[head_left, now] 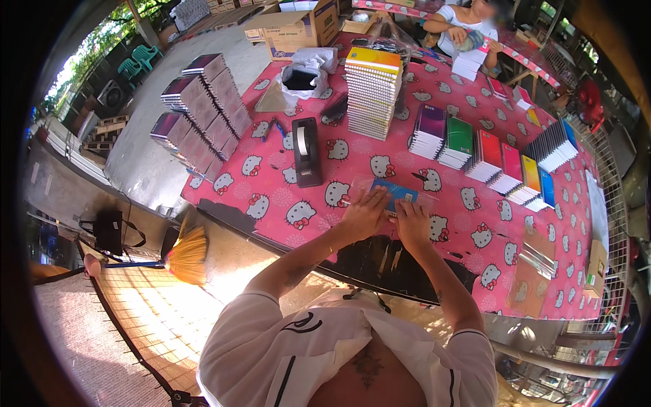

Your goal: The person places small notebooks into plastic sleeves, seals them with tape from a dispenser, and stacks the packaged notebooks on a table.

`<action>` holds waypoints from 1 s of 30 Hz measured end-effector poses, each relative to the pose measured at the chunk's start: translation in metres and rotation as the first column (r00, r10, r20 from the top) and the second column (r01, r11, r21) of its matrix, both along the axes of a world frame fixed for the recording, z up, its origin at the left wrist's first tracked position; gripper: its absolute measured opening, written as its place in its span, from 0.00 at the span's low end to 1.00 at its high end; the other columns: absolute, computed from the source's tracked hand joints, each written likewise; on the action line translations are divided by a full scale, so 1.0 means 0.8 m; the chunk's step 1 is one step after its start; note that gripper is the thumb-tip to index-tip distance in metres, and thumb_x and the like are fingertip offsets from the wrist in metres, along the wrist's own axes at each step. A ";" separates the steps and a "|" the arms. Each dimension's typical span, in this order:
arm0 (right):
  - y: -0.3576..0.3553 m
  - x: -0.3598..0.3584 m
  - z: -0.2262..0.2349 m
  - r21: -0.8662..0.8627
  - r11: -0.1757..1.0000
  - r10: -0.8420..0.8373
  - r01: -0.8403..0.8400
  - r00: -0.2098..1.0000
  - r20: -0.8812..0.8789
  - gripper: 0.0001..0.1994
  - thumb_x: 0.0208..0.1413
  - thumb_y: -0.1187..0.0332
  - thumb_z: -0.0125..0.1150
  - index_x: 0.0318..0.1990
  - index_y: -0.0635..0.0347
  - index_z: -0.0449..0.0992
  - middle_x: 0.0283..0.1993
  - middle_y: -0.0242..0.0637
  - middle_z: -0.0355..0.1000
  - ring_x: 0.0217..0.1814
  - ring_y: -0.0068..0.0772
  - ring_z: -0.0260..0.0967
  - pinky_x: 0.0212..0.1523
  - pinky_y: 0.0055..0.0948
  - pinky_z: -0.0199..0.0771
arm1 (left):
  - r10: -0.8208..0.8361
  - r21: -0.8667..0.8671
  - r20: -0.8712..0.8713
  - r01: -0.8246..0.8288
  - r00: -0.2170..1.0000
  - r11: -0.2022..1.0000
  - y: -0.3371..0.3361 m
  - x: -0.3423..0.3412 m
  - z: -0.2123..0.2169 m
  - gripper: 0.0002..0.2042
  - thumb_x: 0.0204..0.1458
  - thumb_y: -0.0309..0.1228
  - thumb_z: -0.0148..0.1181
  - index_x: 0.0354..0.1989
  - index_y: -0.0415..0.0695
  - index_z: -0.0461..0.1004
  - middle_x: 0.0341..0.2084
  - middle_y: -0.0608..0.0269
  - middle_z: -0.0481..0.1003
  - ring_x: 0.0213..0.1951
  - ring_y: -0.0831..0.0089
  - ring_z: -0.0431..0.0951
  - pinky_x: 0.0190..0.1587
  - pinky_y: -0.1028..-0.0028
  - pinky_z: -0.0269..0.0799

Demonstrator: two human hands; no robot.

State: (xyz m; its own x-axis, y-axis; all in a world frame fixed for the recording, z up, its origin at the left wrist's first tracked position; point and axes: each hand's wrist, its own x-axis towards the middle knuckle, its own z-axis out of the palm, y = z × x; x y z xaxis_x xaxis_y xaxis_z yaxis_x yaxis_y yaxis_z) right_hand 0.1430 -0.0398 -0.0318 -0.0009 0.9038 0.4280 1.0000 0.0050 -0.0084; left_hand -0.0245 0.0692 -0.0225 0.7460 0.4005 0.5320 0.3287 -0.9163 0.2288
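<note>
A blue notebook [396,189] lies on the pink patterned tablecloth, close to the table's front edge. Clear plastic [359,184] shows around it and sticks out past both its sides. My left hand [367,211] rests flat on the notebook's left part, fingers stretched forward. Beside it, my right hand [411,222] lies on the right part with its fingers extended too. Both palms cover the notebook's near portion. A black tape dispenser [307,152] with a roll of tape stands to the left of my hands.
Spiral notebooks rise in a tall yellow-topped stack [373,91]. Colourful notebook piles [458,144] line the right side; purple-topped stacks [203,112] stand at left. A cardboard box [298,34] is behind. Another person [461,34] handles items across the table. A broom [186,256] leans below left.
</note>
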 end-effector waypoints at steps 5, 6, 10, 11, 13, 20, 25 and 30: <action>0.002 -0.004 0.004 0.032 0.999 0.008 -0.008 1.000 -0.006 0.27 0.47 0.58 0.70 0.55 0.60 0.76 0.50 0.33 0.72 0.53 0.36 0.68 0.56 0.40 0.63 | 0.470 -0.052 0.112 -0.467 0.876 0.883 0.053 -0.077 0.000 0.18 0.56 0.33 0.61 0.53 0.38 0.75 0.51 0.46 0.73 0.53 0.53 0.73 0.54 0.60 0.72; 0.000 -0.002 0.005 0.051 0.999 0.012 -0.012 1.000 -0.006 0.27 0.47 0.58 0.70 0.55 0.60 0.76 0.49 0.34 0.71 0.53 0.36 0.68 0.56 0.40 0.63 | 0.524 -0.076 0.244 -0.523 0.816 0.849 0.072 -0.090 0.016 0.18 0.54 0.34 0.63 0.51 0.37 0.76 0.49 0.45 0.73 0.48 0.53 0.74 0.49 0.59 0.73; 0.000 -0.001 0.006 0.024 0.999 0.033 -0.031 0.996 -0.083 0.26 0.48 0.59 0.71 0.55 0.60 0.76 0.47 0.35 0.69 0.50 0.41 0.67 0.57 0.44 0.63 | 0.754 -0.927 0.085 -0.225 0.651 0.299 0.147 -0.156 0.028 0.16 0.51 0.30 0.67 0.48 0.38 0.77 0.36 0.57 0.76 0.37 0.63 0.76 0.41 0.64 0.74; 0.002 -0.001 0.003 0.036 0.998 0.048 -0.044 0.993 -0.107 0.26 0.49 0.59 0.70 0.55 0.60 0.76 0.46 0.35 0.68 0.49 0.42 0.67 0.58 0.47 0.63 | 0.727 -1.000 0.031 0.019 0.686 0.025 0.159 -0.163 0.023 0.16 0.52 0.31 0.68 0.47 0.37 0.77 0.33 0.60 0.76 0.35 0.67 0.76 0.39 0.67 0.74; 0.004 -0.006 0.003 0.056 0.995 0.085 -0.078 0.988 -0.127 0.26 0.49 0.60 0.71 0.55 0.60 0.76 0.46 0.36 0.68 0.49 0.43 0.66 0.57 0.48 0.63 | 0.763 -0.976 0.179 0.013 0.621 0.219 0.169 -0.164 0.003 0.11 0.53 0.31 0.67 0.42 0.42 0.78 0.28 0.67 0.76 0.30 0.77 0.72 0.34 0.75 0.68; 0.000 0.008 0.000 0.112 0.990 0.093 -0.081 0.991 -0.099 0.26 0.47 0.60 0.72 0.54 0.60 0.76 0.46 0.35 0.68 0.50 0.40 0.67 0.54 0.45 0.64 | 0.891 -0.961 0.231 0.234 0.391 0.146 0.103 -0.133 -0.039 0.06 0.55 0.30 0.65 0.34 0.39 0.78 0.25 0.66 0.77 0.26 0.76 0.76 0.28 0.75 0.71; -0.007 0.019 -0.003 0.132 0.987 0.108 -0.095 0.990 -0.094 0.26 0.45 0.59 0.73 0.52 0.60 0.77 0.45 0.35 0.69 0.49 0.38 0.68 0.53 0.42 0.65 | 0.852 -0.065 -0.297 -0.899 0.431 0.433 0.120 -0.144 0.024 0.05 0.50 0.30 0.64 0.31 0.44 0.83 0.23 0.57 0.82 0.27 0.67 0.84 0.30 0.66 0.77; -0.001 0.013 -0.006 0.109 0.991 0.087 -0.076 0.992 -0.095 0.26 0.42 0.58 0.74 0.49 0.58 0.78 0.44 0.34 0.71 0.48 0.36 0.70 0.52 0.39 0.65 | 0.360 -0.768 0.028 -0.211 0.932 0.605 0.034 0.001 0.047 0.12 0.48 0.39 0.66 0.34 0.44 0.84 0.26 0.56 0.83 0.28 0.66 0.84 0.34 0.64 0.79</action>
State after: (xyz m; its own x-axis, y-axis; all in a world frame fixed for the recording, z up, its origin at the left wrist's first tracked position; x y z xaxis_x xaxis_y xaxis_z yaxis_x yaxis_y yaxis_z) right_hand 0.1533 -0.0408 -0.0365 -0.0257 0.8524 0.5223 0.9904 0.0928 -0.1027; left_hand -0.0237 0.0966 0.0149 0.4550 0.8888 0.0544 0.4323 -0.2739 0.8591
